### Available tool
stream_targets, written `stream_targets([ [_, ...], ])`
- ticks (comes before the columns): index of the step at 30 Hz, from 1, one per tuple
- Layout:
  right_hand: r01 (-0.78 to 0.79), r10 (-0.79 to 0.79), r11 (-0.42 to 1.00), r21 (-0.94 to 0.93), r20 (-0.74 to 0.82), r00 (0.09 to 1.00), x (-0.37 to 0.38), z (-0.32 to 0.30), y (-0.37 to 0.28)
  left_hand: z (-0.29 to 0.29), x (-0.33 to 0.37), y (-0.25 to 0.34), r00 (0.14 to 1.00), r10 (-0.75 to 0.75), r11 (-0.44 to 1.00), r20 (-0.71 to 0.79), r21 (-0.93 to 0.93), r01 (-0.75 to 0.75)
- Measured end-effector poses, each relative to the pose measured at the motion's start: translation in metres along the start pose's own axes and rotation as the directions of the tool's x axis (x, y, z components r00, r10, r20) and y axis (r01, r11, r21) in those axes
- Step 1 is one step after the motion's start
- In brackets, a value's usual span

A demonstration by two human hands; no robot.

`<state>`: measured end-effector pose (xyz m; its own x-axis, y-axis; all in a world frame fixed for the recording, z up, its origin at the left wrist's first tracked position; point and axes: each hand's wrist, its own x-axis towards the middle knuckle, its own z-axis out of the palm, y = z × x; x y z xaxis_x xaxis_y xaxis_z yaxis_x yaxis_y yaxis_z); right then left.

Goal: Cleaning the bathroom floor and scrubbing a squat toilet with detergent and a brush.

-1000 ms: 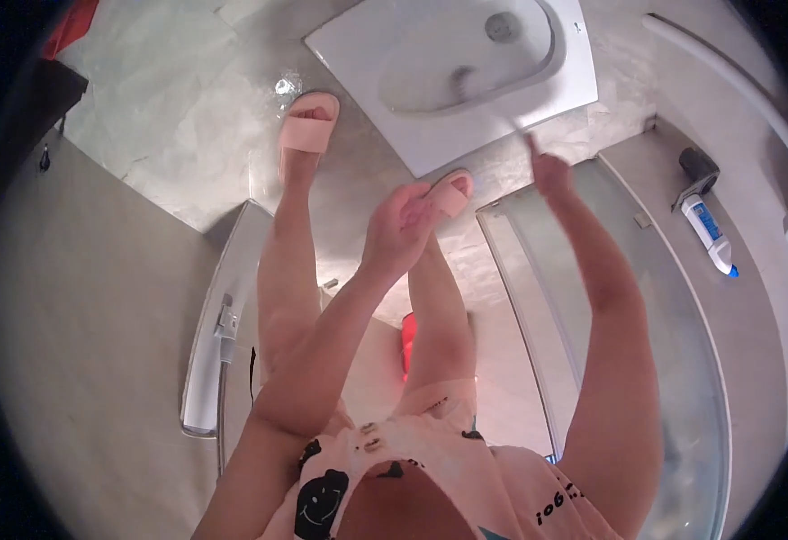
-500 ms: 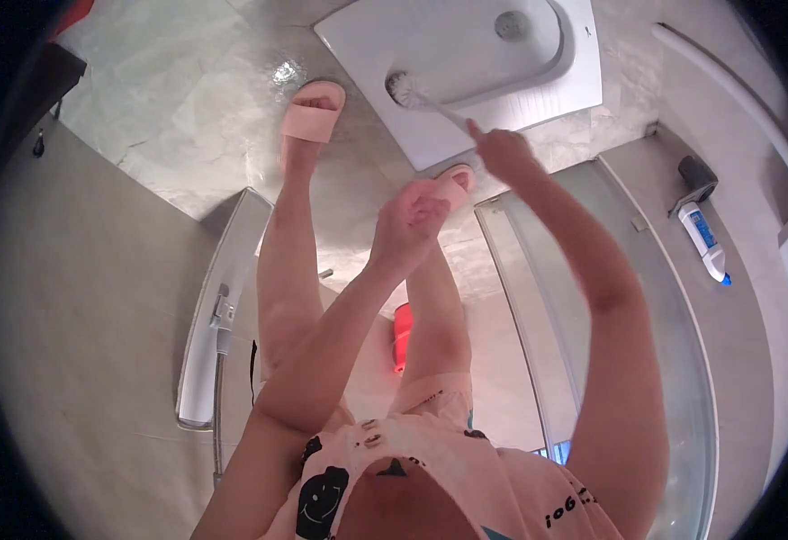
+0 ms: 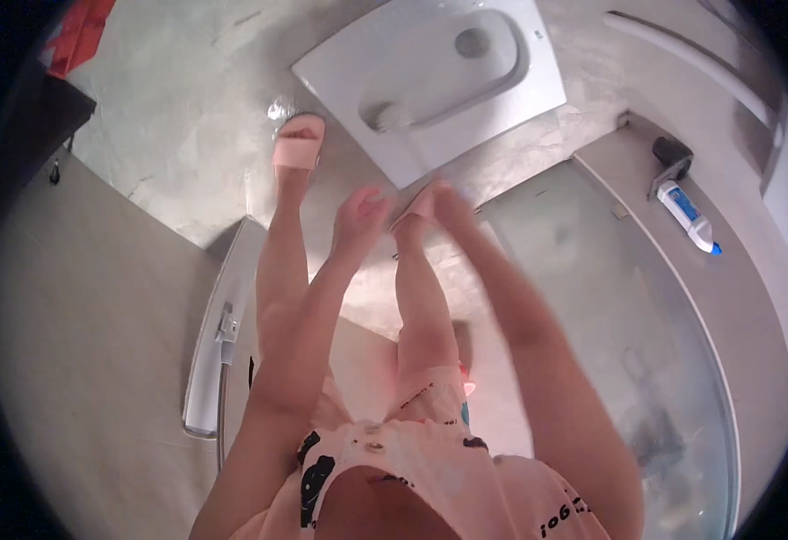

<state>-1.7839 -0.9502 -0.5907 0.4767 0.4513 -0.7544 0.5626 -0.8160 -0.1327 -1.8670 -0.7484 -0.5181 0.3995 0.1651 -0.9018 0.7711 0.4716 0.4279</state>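
Note:
A white squat toilet (image 3: 340, 67) is set in the floor at the top of the view. My right hand (image 3: 441, 202), smeared by motion, is closed round the handle of a toilet brush (image 3: 396, 117). The brush's white bristle head lies over the near end of the bowl, by the drain hole, and its pale handle is blurred. To the left of it my left hand (image 3: 362, 216) hangs in the air above the floor. Its fingers are loosely curled in, with nothing seen in them.
My feet, in pink slippers (image 3: 297, 151), stand on wet, shiny tiles. A white bottle with a blue cap (image 3: 686, 216) lies on the ledge at right, beside a dark holder (image 3: 671, 157). A glass panel (image 3: 583, 270) stands at right; a red crate (image 3: 79, 40) is at upper left.
My right hand has come down and left, toward my body, with the brush. My left hand has shifted a little left. The whole view has turned slightly, showing more of the red crate.

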Motion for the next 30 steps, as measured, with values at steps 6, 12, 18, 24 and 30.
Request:
stream_targets([
  [6, -0.339, 0.327, 0.786, 0.517, 0.118, 0.938, -0.038, -0.062, -0.052, 0.003, -0.044, 0.002, 0.987, -0.159, 0.980, -0.008, 0.123, 0.158],
  [12, 0.055, 0.127, 0.568, 0.821, -0.154, 0.980, -0.142, -0.188, -0.090, 0.055, -0.111, 0.076, 0.924, -0.319, 0.940, 0.210, -0.051, 0.337],
  [18, -0.168, -0.180, 0.353, 0.920, 0.243, 0.953, -0.219, -0.273, -0.084, 0.051, -0.160, 0.092, 0.890, -0.192, 0.824, 0.414, -0.424, 0.375],
  [24, 0.071, -0.177, 0.405, 0.912, 0.002, 0.984, -0.275, -0.308, -0.070, 0.040, -0.239, 0.106, 0.969, -0.145, 0.953, 0.201, -0.235, 0.191],
  [30, 0.246, 0.140, 0.203, 0.948, -0.277, 0.951, -0.305, -0.277, -0.033, 0.012, -0.284, 0.103, 0.974, -0.129, 0.991, 0.185, -0.013, 0.134],
])
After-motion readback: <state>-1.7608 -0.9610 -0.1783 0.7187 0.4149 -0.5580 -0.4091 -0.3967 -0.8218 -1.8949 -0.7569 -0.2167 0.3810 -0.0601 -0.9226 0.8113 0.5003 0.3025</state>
